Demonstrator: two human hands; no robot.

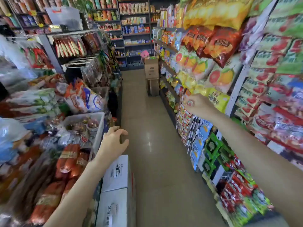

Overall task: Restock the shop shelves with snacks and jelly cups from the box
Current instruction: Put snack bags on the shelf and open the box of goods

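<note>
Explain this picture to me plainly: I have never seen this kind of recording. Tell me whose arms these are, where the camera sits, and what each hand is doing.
There is no machine here. A person wears one wide-angle camera on the head, looking forward and down a shop aisle, so the two bare arms are that person's own.

The right hand reaches to the snack shelves on the right and pinches a small colourful packet in its grip, beside rows of similar small packets; the blur hides what it is.

The left hand hangs over the aisle edge with fingers loosely curled, holding nothing. Below it stand white cardboard boxes. To its left sit a clear bin of wrapped sweets and orange sausage packs.
</note>
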